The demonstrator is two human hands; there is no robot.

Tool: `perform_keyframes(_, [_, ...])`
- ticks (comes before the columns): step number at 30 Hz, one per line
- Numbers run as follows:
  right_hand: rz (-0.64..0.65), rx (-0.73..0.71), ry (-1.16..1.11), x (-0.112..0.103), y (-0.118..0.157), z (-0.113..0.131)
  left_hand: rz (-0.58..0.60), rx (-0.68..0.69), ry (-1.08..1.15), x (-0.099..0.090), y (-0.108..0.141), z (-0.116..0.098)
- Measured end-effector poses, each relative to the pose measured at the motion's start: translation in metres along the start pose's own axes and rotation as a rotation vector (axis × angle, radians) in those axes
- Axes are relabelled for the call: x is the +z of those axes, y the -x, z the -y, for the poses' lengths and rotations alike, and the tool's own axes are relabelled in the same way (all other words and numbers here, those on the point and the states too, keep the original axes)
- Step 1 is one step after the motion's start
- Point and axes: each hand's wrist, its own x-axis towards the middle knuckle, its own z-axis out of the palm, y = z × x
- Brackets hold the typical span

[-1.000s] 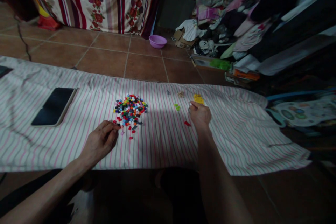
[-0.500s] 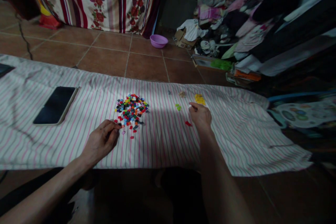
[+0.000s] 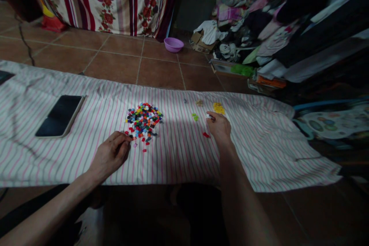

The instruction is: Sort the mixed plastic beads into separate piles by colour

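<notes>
Mixed heap: In the head view we find many small multicoloured blocks (image 3: 144, 119) heaped on the striped cloth (image 3: 178, 165); a few strays lie at the heap's near side.
Left hand: We note it (image 3: 111, 152) at the near-left edge of the heap, fingers bent and fingertips among the outer blocks. We judge that a fingertip reach suits pieces this small and spares the rest a knock. We cannot tell whether a block is gripped.
Right hand: We record it (image 3: 220, 127) well to the right of the heap, thumb and forefinger drawn close at a white block (image 3: 208, 116). Whether they pinch it or merely touch it, we cannot tell.
Single-colour groups: Right of the heap we list lime-green blocks (image 3: 195, 117), red blocks (image 3: 206, 135), beige blocks (image 3: 199, 103) and, farthest right, yellow blocks (image 3: 219, 108). The gaps, in our judgement, keep the colours from mingling.
Grey bit: Small and indistinct (image 3: 185, 101), it lies right of the heap, toward the cloth's far edge.
Smartphone: We see it (image 3: 60, 116) flat, left of the heap, screen dark; that spot, we judge, leaves both hands unobstructed.
</notes>
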Motion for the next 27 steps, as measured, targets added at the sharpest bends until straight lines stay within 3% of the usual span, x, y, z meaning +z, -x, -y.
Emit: perform_keyframes(27, [0.015,0.024,-0.016,0.0044,-0.0018,-0.0021,-0.013,0.006,0.005,0.0009,-0.0013,0.0001])
